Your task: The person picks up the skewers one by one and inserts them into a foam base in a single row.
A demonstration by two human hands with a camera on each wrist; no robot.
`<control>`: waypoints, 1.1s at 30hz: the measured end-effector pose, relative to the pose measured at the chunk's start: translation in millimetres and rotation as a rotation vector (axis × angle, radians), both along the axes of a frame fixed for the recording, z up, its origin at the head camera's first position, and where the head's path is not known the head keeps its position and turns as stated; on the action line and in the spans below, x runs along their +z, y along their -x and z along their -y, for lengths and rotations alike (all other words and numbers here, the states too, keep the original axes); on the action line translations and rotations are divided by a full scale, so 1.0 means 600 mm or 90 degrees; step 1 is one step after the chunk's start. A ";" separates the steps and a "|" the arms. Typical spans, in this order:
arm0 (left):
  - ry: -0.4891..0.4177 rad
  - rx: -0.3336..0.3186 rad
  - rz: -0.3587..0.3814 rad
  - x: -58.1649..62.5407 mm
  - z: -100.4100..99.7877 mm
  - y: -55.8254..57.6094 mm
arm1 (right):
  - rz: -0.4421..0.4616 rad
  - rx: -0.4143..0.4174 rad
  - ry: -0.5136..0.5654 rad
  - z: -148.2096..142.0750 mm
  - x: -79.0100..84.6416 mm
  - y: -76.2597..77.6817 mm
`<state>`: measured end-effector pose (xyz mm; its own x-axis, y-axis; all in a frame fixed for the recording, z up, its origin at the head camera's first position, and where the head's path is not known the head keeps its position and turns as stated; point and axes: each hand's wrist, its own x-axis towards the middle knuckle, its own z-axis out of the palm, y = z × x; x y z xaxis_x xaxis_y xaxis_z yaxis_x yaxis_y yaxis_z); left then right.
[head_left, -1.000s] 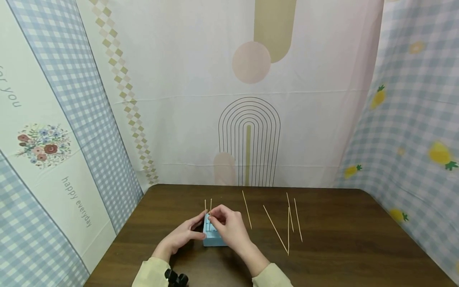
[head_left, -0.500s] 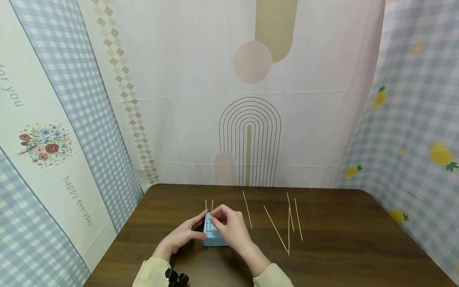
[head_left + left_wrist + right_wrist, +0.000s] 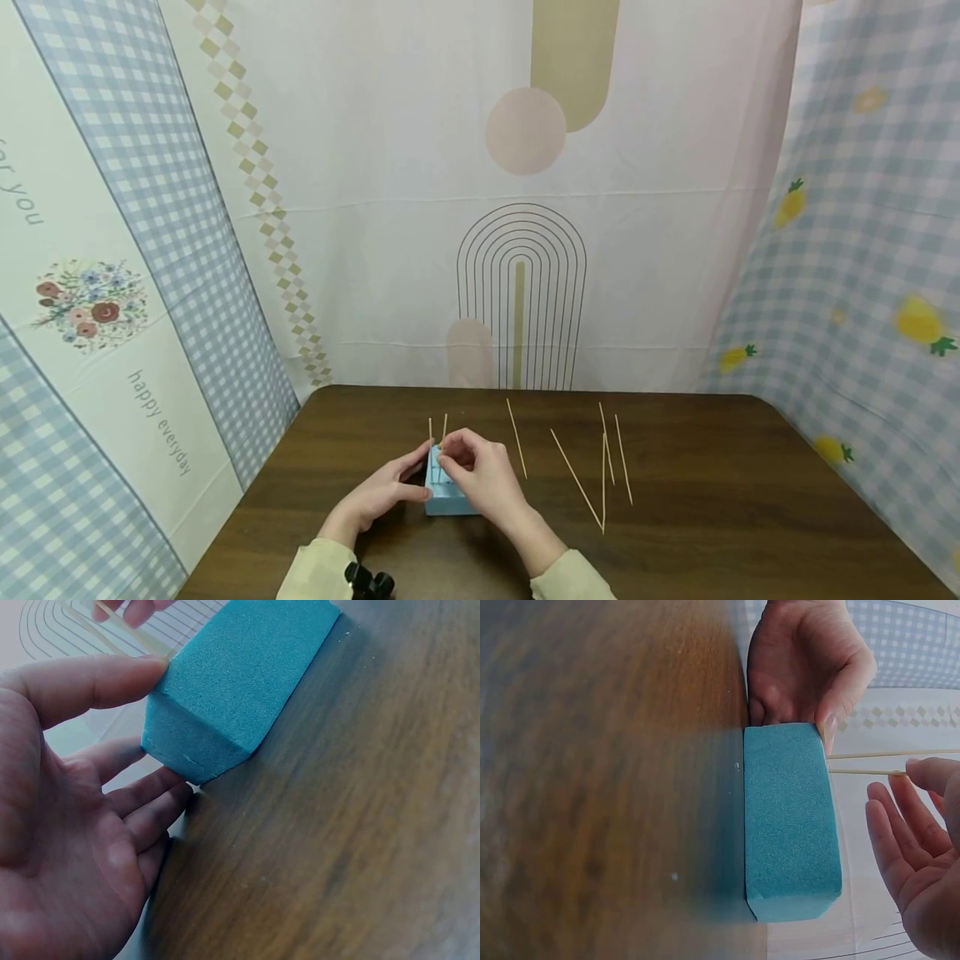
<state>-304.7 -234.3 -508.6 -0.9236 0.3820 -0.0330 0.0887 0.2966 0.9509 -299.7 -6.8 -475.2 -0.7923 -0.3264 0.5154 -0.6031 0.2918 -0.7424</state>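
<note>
1. Blue block [image 3: 452,502] sat on the brown table [image 3: 697,525], left of centre, between both hands.
2. Left hand [image 3: 378,490] held the block's left end: thumb at the upper edge, fingers bent against the end face lower down, gap as wide as the block's end.
3. Right hand [image 3: 486,477] was above the block, thumb and index finger pinching a thin stick [image 3: 861,772]; other fingers loosely bent, off the block.
4. Pinched stick stood near upright, lower end at the block's top; couldn't tell how deep it went in.
5. Second stick [image 3: 431,428] stood upright at the block's left end, just beside the pinched one.
6. Loose sticks lay to the right: a lone stick [image 3: 517,439] near the right hand; farther right, a slanted stick [image 3: 576,479] and a straighter stick [image 3: 603,500] meeting at their near ends in a V; two more beside them, an inner stick [image 3: 605,429] and an outermost stick [image 3: 624,460].
7. Pale yellow sleeves [image 3: 315,571] on both arms, black gadget [image 3: 369,581] by the left one.
8. Pale patterned cloth [image 3: 390,275] hung behind the table.
</note>
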 end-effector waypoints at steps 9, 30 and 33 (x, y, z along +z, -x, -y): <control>0.002 -0.002 -0.003 0.001 0.000 -0.002 | 0.007 0.018 -0.025 0.000 -0.002 0.000; 0.012 -0.032 -0.060 -0.008 0.008 -0.002 | 0.031 -0.016 -0.050 0.023 -0.005 -0.006; 0.001 -0.021 -0.031 -0.001 0.002 -0.005 | 0.027 -0.021 -0.050 0.024 -0.005 -0.007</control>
